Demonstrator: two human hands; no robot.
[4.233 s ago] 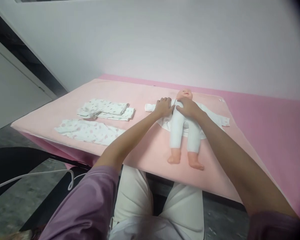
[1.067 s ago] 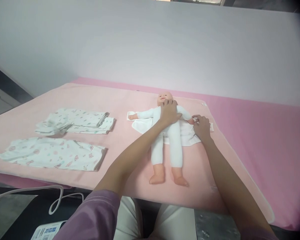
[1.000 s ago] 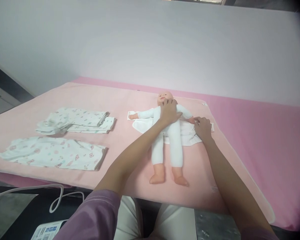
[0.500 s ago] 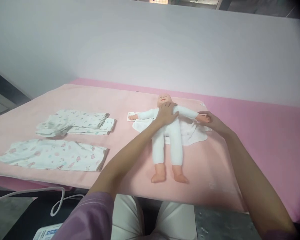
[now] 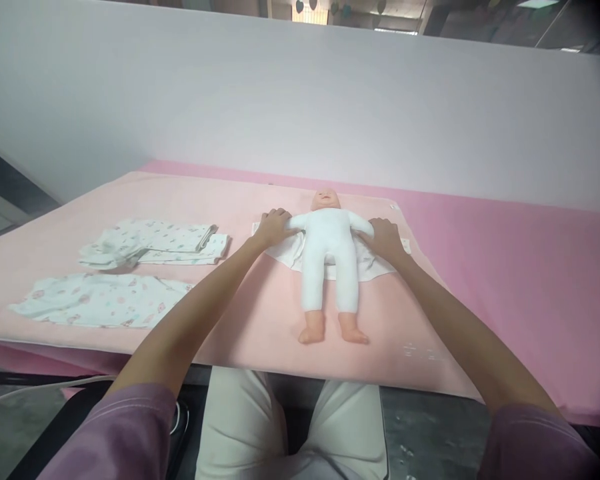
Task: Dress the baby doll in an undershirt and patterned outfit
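Observation:
A baby doll (image 5: 329,237) in a white body suit lies on its back, head away from me and feet toward me. My left hand (image 5: 274,229) is closed around the doll's arm on the left, covering its lower end. On the other side my right hand (image 5: 386,240) grips the opposite arm, and the doll's hand is hidden there too. Spread beneath the doll is a white baby garment (image 5: 377,268), partly covered by its body.
Folded printed baby clothes (image 5: 175,239) lie at the left, with another printed garment (image 5: 110,300) nearer me, partly behind my left forearm. A peach mat (image 5: 270,320) covers much of the pink table (image 5: 520,280). A pale wall panel (image 5: 300,100) rises behind.
My left hand has moved from the doll's chest to its arm on the left. My right hand has shifted slightly inward, still at the other arm. The doll's arms now sit lower.

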